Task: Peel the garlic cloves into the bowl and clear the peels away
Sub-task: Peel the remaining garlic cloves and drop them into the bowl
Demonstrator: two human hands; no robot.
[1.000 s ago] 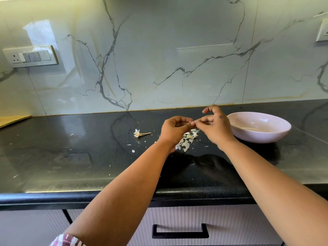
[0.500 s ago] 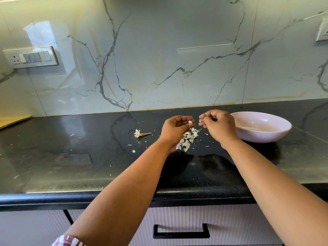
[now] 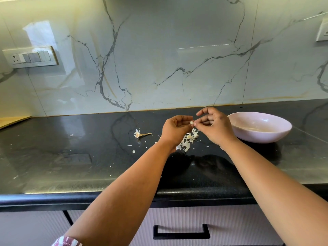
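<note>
garlic clove point(image 3: 191, 122) pinched in left hand point(image 3: 174, 129), right hand point(image 3: 213, 126) fingertips nipping at it, above peels point(image 3: 189, 139) on counter point(image 3: 71, 157), pink bowl point(image 3: 260, 127) just right.

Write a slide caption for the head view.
Both hands pinch a garlic clove above peels, beside the pink bowl.

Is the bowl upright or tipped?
Upright. The pink bowl sits on its base on the black counter, rim facing up, right of both hands.
</note>
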